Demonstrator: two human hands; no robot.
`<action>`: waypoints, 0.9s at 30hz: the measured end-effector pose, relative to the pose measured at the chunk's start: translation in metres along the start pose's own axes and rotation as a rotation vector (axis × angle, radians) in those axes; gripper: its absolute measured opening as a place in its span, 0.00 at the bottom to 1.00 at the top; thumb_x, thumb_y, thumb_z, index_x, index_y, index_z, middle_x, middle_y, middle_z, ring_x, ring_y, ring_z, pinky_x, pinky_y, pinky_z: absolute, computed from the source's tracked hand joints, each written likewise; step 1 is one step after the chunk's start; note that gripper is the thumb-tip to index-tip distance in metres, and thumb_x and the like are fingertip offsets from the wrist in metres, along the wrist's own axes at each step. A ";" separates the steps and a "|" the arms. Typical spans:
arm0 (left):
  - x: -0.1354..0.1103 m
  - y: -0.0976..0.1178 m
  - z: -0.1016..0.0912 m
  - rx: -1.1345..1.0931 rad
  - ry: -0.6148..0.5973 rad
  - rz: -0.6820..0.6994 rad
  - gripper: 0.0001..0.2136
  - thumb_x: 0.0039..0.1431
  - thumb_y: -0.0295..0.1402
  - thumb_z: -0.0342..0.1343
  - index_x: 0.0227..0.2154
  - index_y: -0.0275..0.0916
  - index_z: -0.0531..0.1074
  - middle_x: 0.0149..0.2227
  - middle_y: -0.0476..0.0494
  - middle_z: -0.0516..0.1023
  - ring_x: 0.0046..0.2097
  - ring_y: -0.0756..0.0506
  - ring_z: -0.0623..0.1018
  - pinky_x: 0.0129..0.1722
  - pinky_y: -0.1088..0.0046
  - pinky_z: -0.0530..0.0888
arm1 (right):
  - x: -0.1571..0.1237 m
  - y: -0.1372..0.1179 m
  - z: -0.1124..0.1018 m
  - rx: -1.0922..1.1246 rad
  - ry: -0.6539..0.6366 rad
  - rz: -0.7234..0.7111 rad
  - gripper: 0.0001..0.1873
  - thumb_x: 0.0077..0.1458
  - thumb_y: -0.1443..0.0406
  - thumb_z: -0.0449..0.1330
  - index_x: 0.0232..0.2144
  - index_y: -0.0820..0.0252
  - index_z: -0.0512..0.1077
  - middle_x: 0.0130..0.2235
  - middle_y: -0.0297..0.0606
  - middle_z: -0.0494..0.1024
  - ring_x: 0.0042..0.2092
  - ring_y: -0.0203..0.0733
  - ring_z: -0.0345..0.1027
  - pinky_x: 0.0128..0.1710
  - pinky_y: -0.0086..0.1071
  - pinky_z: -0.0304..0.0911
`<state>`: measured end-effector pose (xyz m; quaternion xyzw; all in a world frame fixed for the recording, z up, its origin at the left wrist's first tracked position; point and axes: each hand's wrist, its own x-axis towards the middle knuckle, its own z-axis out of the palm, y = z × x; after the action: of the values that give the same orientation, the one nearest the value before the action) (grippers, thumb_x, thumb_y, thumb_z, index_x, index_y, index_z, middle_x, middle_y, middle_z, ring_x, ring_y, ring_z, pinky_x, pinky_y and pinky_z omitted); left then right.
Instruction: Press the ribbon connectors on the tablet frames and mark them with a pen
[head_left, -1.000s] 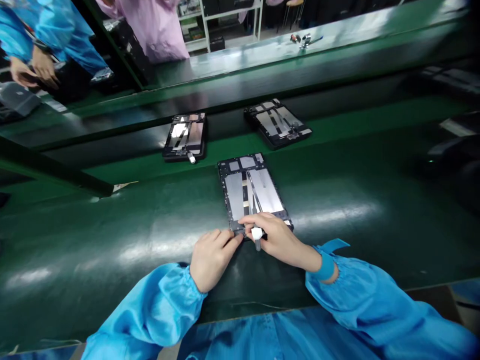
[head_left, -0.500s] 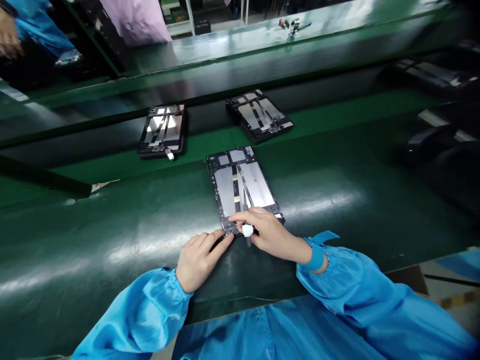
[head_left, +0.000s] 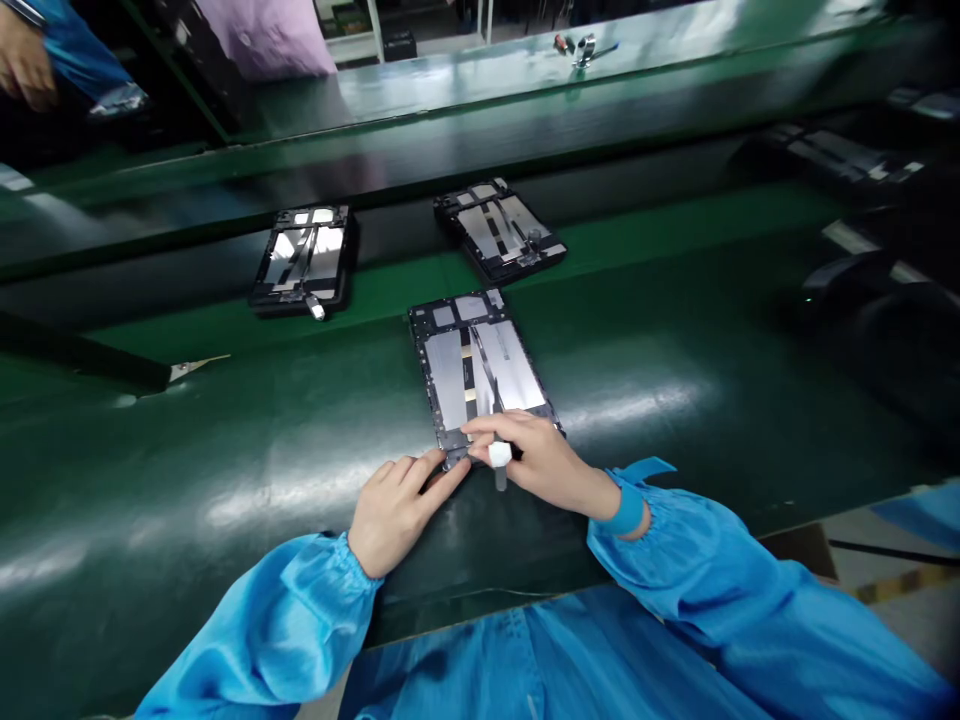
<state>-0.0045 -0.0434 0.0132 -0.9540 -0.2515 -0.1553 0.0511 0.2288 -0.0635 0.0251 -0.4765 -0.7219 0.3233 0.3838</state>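
A dark tablet frame (head_left: 472, 365) with silver panels inside lies flat on the green conveyor belt (head_left: 225, 470), directly before me. My right hand (head_left: 540, 460) pinches a slim tool with a white grip (head_left: 499, 455), and its fingertips reach the frame's near edge. The tool's upper part is hard to separate from the silver panels behind it. My left hand (head_left: 401, 515) lies on the belt with its fingertips against the frame's near left corner. Its fingers are slightly apart and hold nothing.
Two similar tablet frames (head_left: 302, 260) (head_left: 499, 230) lie farther along the belt. Beyond them runs a raised bench with small metal items (head_left: 585, 48). A co-worker's hand (head_left: 22, 60) shows at the top left, and a pink garment (head_left: 262, 30) stands behind the bench.
The whole view has shifted slightly, with objects sitting higher and farther left in the frame. My hands stay at the frame's near edge, and the right hand still pinches the tool.
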 end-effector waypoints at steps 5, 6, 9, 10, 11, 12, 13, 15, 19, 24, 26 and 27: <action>0.002 0.008 -0.001 0.006 -0.014 -0.055 0.17 0.69 0.25 0.41 0.55 0.40 0.67 0.47 0.39 0.74 0.39 0.45 0.73 0.35 0.69 0.69 | -0.015 -0.008 -0.013 0.362 0.028 0.216 0.18 0.67 0.60 0.49 0.54 0.58 0.70 0.27 0.32 0.73 0.24 0.31 0.67 0.27 0.28 0.68; 0.003 0.009 -0.001 0.007 -0.016 -0.061 0.17 0.69 0.25 0.41 0.55 0.39 0.67 0.47 0.39 0.74 0.39 0.45 0.74 0.35 0.69 0.70 | -0.017 -0.008 -0.013 0.414 0.015 0.257 0.19 0.67 0.59 0.49 0.55 0.58 0.70 0.29 0.32 0.73 0.23 0.30 0.67 0.26 0.27 0.67; 0.003 0.010 0.001 0.000 0.001 -0.070 0.16 0.69 0.26 0.41 0.54 0.39 0.67 0.47 0.39 0.74 0.39 0.45 0.74 0.35 0.69 0.70 | -0.022 -0.006 -0.009 0.506 -0.017 0.381 0.18 0.65 0.59 0.51 0.53 0.58 0.69 0.36 0.36 0.75 0.25 0.30 0.70 0.23 0.26 0.68; 0.003 0.010 0.001 -0.005 0.011 -0.072 0.15 0.69 0.27 0.42 0.54 0.39 0.68 0.47 0.39 0.73 0.39 0.45 0.74 0.34 0.70 0.71 | -0.022 -0.005 -0.007 0.507 -0.012 0.411 0.16 0.64 0.60 0.53 0.51 0.59 0.69 0.37 0.37 0.75 0.26 0.31 0.71 0.22 0.26 0.68; 0.003 0.010 0.002 -0.009 0.019 -0.072 0.15 0.69 0.27 0.42 0.54 0.39 0.68 0.47 0.39 0.74 0.39 0.45 0.75 0.34 0.70 0.71 | -0.023 -0.005 -0.005 0.492 -0.003 0.433 0.13 0.62 0.61 0.55 0.48 0.59 0.69 0.36 0.37 0.76 0.27 0.33 0.72 0.22 0.26 0.68; 0.003 0.010 0.002 -0.011 0.023 -0.073 0.15 0.69 0.27 0.41 0.54 0.39 0.68 0.47 0.39 0.74 0.39 0.45 0.75 0.34 0.70 0.71 | -0.022 -0.005 -0.004 0.465 0.006 0.446 0.10 0.61 0.63 0.56 0.44 0.60 0.69 0.33 0.35 0.76 0.27 0.34 0.72 0.23 0.26 0.69; 0.003 0.009 0.002 -0.014 0.023 -0.075 0.15 0.69 0.28 0.41 0.54 0.40 0.68 0.47 0.39 0.74 0.39 0.45 0.75 0.34 0.70 0.71 | -0.022 -0.006 -0.003 0.431 0.013 0.448 0.08 0.60 0.64 0.57 0.42 0.60 0.69 0.29 0.34 0.76 0.26 0.34 0.72 0.24 0.26 0.69; 0.003 0.009 0.002 -0.017 0.014 -0.081 0.16 0.69 0.28 0.41 0.54 0.40 0.68 0.47 0.39 0.74 0.39 0.46 0.75 0.35 0.71 0.72 | -0.020 -0.008 -0.002 0.352 0.007 0.417 0.04 0.58 0.66 0.57 0.38 0.59 0.68 0.25 0.31 0.74 0.25 0.35 0.72 0.25 0.27 0.68; 0.003 0.010 0.002 -0.023 0.013 -0.087 0.15 0.69 0.28 0.42 0.54 0.41 0.68 0.46 0.39 0.74 0.39 0.46 0.75 0.35 0.71 0.72 | -0.018 -0.012 -0.007 0.226 0.009 0.301 0.02 0.56 0.69 0.57 0.34 0.59 0.69 0.25 0.31 0.75 0.26 0.35 0.72 0.26 0.28 0.67; 0.003 0.009 0.003 -0.021 0.011 -0.087 0.15 0.69 0.27 0.42 0.54 0.41 0.68 0.47 0.39 0.74 0.38 0.46 0.75 0.35 0.71 0.72 | -0.020 -0.008 -0.014 0.215 0.028 0.327 0.02 0.58 0.67 0.56 0.33 0.59 0.68 0.25 0.31 0.73 0.24 0.35 0.71 0.24 0.28 0.66; 0.002 0.008 0.004 -0.018 0.008 -0.088 0.15 0.68 0.27 0.43 0.54 0.41 0.68 0.46 0.39 0.74 0.38 0.46 0.75 0.34 0.71 0.72 | -0.022 -0.005 -0.016 0.252 0.044 0.371 0.02 0.58 0.67 0.56 0.34 0.59 0.68 0.24 0.30 0.72 0.23 0.34 0.70 0.23 0.27 0.66; 0.001 0.008 0.005 -0.017 0.006 -0.086 0.16 0.68 0.27 0.43 0.54 0.41 0.68 0.47 0.39 0.74 0.37 0.46 0.74 0.34 0.71 0.72 | -0.023 -0.004 -0.017 0.267 0.051 0.389 0.02 0.58 0.66 0.56 0.34 0.59 0.68 0.24 0.30 0.72 0.23 0.34 0.70 0.23 0.27 0.67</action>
<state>0.0017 -0.0491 0.0083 -0.9421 -0.2908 -0.1625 0.0371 0.2469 -0.0849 0.0313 -0.5597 -0.5571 0.4717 0.3921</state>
